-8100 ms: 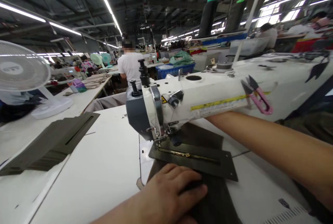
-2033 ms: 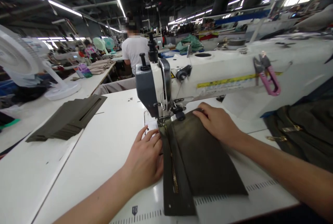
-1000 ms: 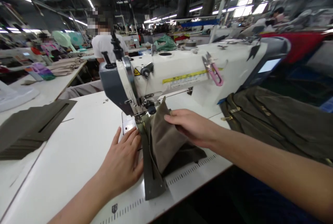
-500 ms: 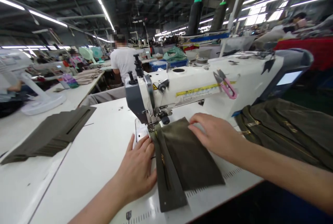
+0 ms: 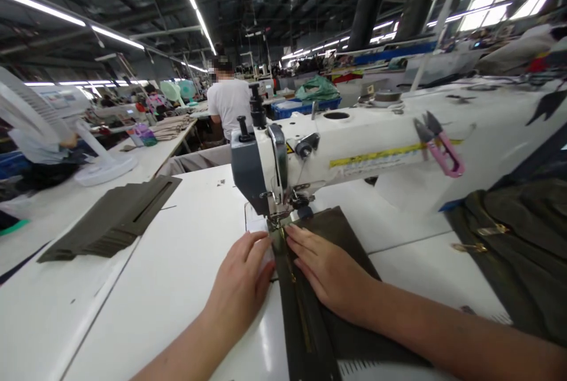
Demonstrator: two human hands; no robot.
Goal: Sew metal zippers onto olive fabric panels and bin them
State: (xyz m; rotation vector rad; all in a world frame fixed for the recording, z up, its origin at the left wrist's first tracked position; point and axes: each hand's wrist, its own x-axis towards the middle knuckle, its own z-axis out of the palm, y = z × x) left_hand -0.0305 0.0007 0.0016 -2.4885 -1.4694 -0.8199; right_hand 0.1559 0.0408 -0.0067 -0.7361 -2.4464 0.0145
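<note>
A dark olive fabric panel (image 5: 354, 245) with a brass-toothed zipper (image 5: 305, 325) lies under the presser foot (image 5: 279, 220) of a white sewing machine (image 5: 381, 133). My right hand (image 5: 330, 266) rests flat on the panel just right of the zipper, fingers stretched toward the foot. At the panel's left edge, close to the foot, is my left hand (image 5: 241, 274); its fingers are bent, with thumb and forefinger apart. Neither hand grips anything visibly. The needle point is too small to make out.
Pink-handled thread snips (image 5: 446, 153) sit against the machine arm. Stacked olive pieces (image 5: 115, 215) lie at left, and zippered olive fabric (image 5: 527, 257) at right. A white fan (image 5: 104, 162) stands on the left table. A person in a white shirt (image 5: 230, 103) is beyond the machine.
My right hand has moved left from the panel's far right corner and come down beside the zipper. My left hand's fingers have drawn in closer together. The camera view has shifted.
</note>
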